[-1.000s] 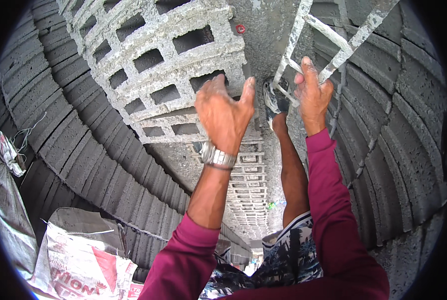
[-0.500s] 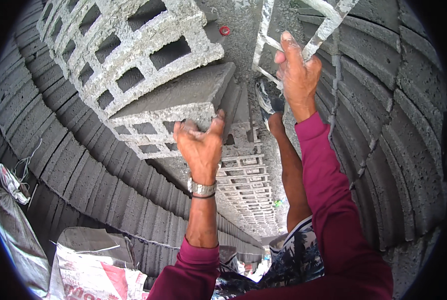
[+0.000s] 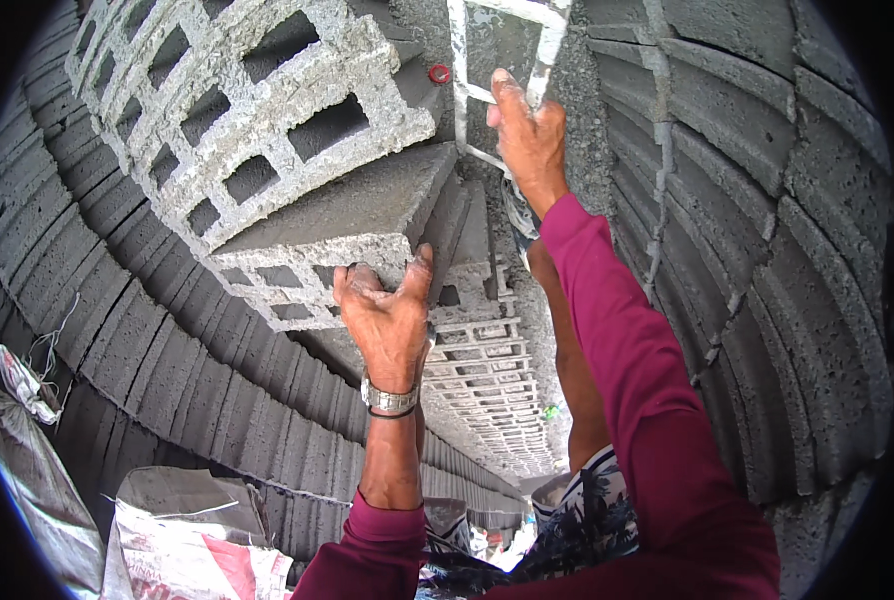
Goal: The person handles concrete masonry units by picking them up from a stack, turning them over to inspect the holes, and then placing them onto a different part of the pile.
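My left hand (image 3: 382,325) grips the near edge of a grey hollow concrete block (image 3: 342,205), its fingers hooked at the block's holes and its thumb over the corner. That block lies at the near side of a stack of hollow blocks (image 3: 257,125) with their openings facing up. Farther off and to the right, my right hand (image 3: 532,150) is closed around a bar of a narrow metal frame (image 3: 548,50) with chipped whitish paint. The frame's far end runs out of view. Its lower end stands close to my shoe (image 3: 517,220).
Stacked blocks form a curved-looking wall (image 3: 737,210) on the right. More rows of blocks (image 3: 197,350) run along the left, and another row (image 3: 487,380) stands by my legs. Torn paper sacks (image 3: 177,540) lie at lower left. A small red ring (image 3: 439,74) is on the ground.
My right hand has moved left with the metal frame, bringing it nearer the block stack. My left hand stays on the same block, which looks unmoved.
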Tool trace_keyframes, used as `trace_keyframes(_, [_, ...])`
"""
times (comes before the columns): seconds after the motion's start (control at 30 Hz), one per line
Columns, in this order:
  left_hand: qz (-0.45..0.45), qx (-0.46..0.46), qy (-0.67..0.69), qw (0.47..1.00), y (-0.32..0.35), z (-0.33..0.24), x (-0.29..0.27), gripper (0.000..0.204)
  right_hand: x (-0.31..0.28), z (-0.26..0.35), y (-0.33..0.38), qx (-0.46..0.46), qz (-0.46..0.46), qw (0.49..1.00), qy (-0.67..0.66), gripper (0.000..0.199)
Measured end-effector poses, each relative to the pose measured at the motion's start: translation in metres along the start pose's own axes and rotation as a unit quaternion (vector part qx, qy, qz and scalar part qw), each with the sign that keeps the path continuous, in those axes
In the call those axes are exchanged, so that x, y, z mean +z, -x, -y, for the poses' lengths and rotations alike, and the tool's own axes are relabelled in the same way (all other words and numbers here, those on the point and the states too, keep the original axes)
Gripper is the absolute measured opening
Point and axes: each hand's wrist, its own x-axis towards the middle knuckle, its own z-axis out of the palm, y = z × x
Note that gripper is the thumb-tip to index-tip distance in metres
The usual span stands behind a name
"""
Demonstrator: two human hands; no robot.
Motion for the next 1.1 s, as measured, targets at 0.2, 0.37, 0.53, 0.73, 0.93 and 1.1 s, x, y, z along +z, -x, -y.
trace_keyframes(0.2, [-0.033,0.061,-0.071,0.995,-0.012,0.001,0.041,0.038,-0.029,0.042,0.02,-0.024,-0.002,0.999,0.037,0.046])
trace_keyframes(0.37, [0.0,0.043,-0.085,0.995,-0.014,-0.035,0.024,0.047,-0.062,0.045,0.024,0.01,-0.058,0.997,0.046,0.047])
trace_keyframes(0.53, [-0.204,0.222,-0.098,0.948,-0.062,-0.075,0.001,0.056,-0.057,0.069,0.026,0.025,-0.081,0.996,0.0,0.047])
trace_keyframes(0.73, [-0.09,0.024,-0.138,0.986,-0.115,-0.099,0.029,0.048,-0.031,0.082,0.018,0.016,-0.056,0.997,-0.047,0.046])
trace_keyframes(0.93, [0.006,-0.05,-0.031,0.998,-0.089,-0.069,0.01,0.054,-0.033,0.081,-0.006,-0.081,-0.022,0.996,0.013,0.04])
trace_keyframes(1.1, [-0.039,-0.005,0.011,0.999,-0.076,-0.042,-0.009,0.056,-0.012,0.109,-0.027,-0.14,-0.036,0.988,-0.061,0.042])
